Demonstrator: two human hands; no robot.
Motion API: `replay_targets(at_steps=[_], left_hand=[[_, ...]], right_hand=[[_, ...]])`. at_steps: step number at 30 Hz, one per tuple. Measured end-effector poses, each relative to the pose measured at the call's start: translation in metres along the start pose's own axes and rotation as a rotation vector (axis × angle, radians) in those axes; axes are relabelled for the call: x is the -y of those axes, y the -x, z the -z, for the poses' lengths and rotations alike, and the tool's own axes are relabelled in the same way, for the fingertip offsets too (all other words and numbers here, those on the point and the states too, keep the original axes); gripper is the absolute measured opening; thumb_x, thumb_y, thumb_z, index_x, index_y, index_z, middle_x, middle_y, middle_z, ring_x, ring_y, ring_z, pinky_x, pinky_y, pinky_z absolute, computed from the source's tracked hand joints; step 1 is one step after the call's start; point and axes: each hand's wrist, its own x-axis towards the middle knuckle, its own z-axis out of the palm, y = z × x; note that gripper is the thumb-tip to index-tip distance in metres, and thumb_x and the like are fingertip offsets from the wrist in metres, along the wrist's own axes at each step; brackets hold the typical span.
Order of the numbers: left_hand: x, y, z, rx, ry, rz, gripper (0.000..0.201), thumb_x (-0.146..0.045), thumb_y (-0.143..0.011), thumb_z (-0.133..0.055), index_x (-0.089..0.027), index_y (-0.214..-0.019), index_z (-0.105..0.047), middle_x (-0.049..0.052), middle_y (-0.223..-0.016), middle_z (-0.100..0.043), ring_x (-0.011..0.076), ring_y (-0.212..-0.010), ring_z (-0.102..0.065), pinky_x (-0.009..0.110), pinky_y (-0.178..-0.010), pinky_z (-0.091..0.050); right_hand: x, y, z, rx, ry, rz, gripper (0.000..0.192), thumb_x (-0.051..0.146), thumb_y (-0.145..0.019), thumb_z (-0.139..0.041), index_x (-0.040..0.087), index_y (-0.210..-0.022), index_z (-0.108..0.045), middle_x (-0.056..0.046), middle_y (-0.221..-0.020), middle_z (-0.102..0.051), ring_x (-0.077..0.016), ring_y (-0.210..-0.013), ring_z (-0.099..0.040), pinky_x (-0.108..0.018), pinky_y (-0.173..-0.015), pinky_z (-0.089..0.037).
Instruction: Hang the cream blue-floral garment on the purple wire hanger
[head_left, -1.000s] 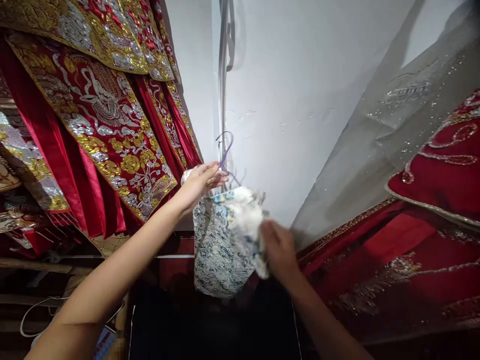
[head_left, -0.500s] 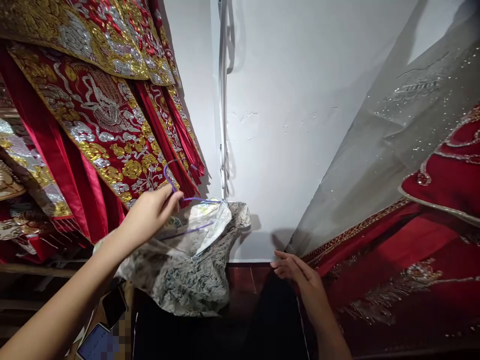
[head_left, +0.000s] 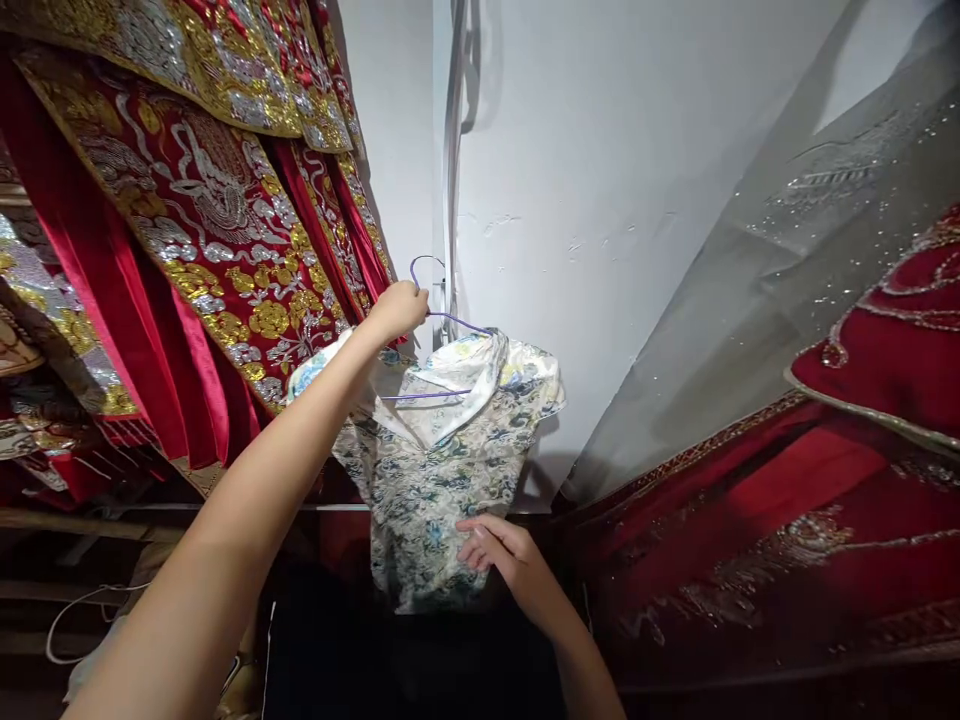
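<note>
A thin purple wire hanger (head_left: 442,318) is gripped at the base of its hook by the left hand (head_left: 397,308), whose fingers are closed around the wire; the hand is raised at the end of an outstretched bare arm, in front of the white plaster wall (head_left: 600,200). A small pale brocade garment patterned in blue, green and cream (head_left: 442,470) is hung on the hanger and is seen drooping below it, with its cream lining folded open at the collar; the garment is held up in the middle of the view, between the two rows of hanging clothes and just before the wall. The lower part of the garment is touched by the right hand (head_left: 495,548), whose fingers are curled loosely against the cloth near the hem; whether the cloth is pinched between them cannot be told.

To the left, red satin robes heavily embroidered in gold and silver thread (head_left: 210,230) are hung in overlapping layers, their edges lying just beside the left hand; to the right, a sheer grey beaded veil (head_left: 757,300) is draped over a red velvet garment trimmed with beadwork (head_left: 862,470). A narrow metal strip (head_left: 450,150) is fixed upright on the wall, directly behind the hanger's hook; a white cord (head_left: 75,620) is seen low at the left edge.
</note>
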Motion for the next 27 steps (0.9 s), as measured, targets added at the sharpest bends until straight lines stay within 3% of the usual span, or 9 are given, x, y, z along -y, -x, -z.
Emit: replay_targets(at_steps=[3, 6, 9, 12, 17, 21, 24, 27], left_hand=[[-0.004, -0.003, -0.005, 0.013, 0.074, 0.021, 0.037, -0.028, -0.092, -0.042, -0.013, -0.063, -0.062, 0.012, -0.061, -0.064, 0.0224, -0.07, -0.064, 0.034, -0.076, -0.048], [-0.01, 0.003, -0.012, 0.108, 0.156, -0.035, 0.037, -0.027, -0.09, -0.042, -0.013, -0.061, -0.062, 0.01, -0.06, -0.064, 0.0195, -0.063, -0.062, 0.031, -0.071, -0.048], [-0.013, 0.022, -0.023, 0.202, 0.166, -0.103, 0.035, -0.027, -0.087, -0.043, -0.015, -0.059, -0.059, 0.008, -0.058, -0.063, 0.0178, -0.058, -0.058, 0.03, -0.065, -0.045], [-0.011, 0.041, -0.034, 0.148, 0.095, -0.112, 0.03, -0.028, -0.086, -0.045, -0.016, -0.062, -0.058, 0.007, -0.059, -0.062, 0.0184, -0.06, -0.057, 0.03, -0.063, -0.042], [-0.003, 0.046, -0.048, 0.081, 0.093, -0.12, 0.028, -0.031, -0.089, -0.045, -0.017, -0.068, -0.057, 0.008, -0.068, -0.064, 0.0197, -0.067, -0.059, 0.03, -0.065, -0.041], [0.005, 0.05, -0.056, -0.008, 0.065, -0.147, 0.024, -0.03, -0.094, -0.042, -0.016, -0.089, -0.061, 0.011, -0.088, -0.066, 0.0253, -0.088, -0.061, 0.037, -0.08, -0.046], [0.015, 0.087, -0.074, -0.226, 0.082, -0.219, 0.03, -0.028, -0.096, -0.043, -0.015, -0.12, -0.055, 0.017, -0.125, -0.057, 0.031, -0.121, -0.049, 0.047, -0.101, -0.039], [0.027, 0.167, -0.118, -0.364, 0.226, -0.265, 0.034, -0.025, -0.098, -0.043, -0.019, -0.131, -0.048, 0.016, -0.137, -0.047, 0.0299, -0.133, -0.039, 0.05, -0.111, -0.031]], right_hand=[[-0.001, -0.005, -0.014, 0.053, -0.014, 0.0, 0.043, 0.058, -0.094, -0.049, 0.025, -0.109, -0.071, -0.007, -0.087, -0.073, -0.0245, -0.078, -0.066, -0.036, -0.071, -0.052], [-0.006, -0.013, -0.021, 0.076, -0.037, -0.005, 0.044, 0.061, -0.092, -0.051, 0.024, -0.107, -0.07, -0.007, -0.086, -0.072, -0.0252, -0.079, -0.066, -0.037, -0.072, -0.052], [-0.015, -0.028, -0.02, -0.079, -0.074, -0.059, 0.055, 0.071, -0.089, -0.044, 0.023, -0.098, -0.069, -0.007, -0.079, -0.069, -0.0246, -0.069, -0.064, -0.036, -0.061, -0.05], [-0.02, -0.056, -0.014, -0.311, 0.076, -0.125, 0.066, 0.078, -0.087, -0.032, 0.021, -0.08, -0.064, -0.006, -0.067, -0.063, -0.0216, -0.056, -0.058, -0.034, -0.055, -0.045], [-0.025, -0.114, -0.007, -0.35, 0.541, -0.273, 0.066, 0.068, -0.093, -0.029, 0.018, -0.071, -0.067, -0.011, -0.074, -0.069, -0.025, -0.072, -0.064, -0.034, -0.07, -0.045], [-0.042, -0.135, -0.005, -0.468, 0.547, -0.304, 0.047, 0.052, -0.091, -0.042, 0.015, -0.077, -0.069, -0.019, -0.091, -0.072, -0.031, -0.09, -0.065, -0.036, -0.076, -0.043], [-0.06, -0.126, -0.007, -0.513, 0.452, -0.256, 0.042, 0.05, -0.087, -0.046, 0.017, -0.07, -0.066, -0.015, -0.076, -0.07, -0.0286, -0.081, -0.066, -0.033, -0.07, -0.045], [-0.076, -0.108, -0.015, -0.556, 0.297, -0.133, 0.044, 0.054, -0.085, -0.046, 0.02, -0.061, -0.061, -0.008, -0.06, -0.064, -0.0237, -0.062, -0.061, -0.031, -0.058, -0.044]])
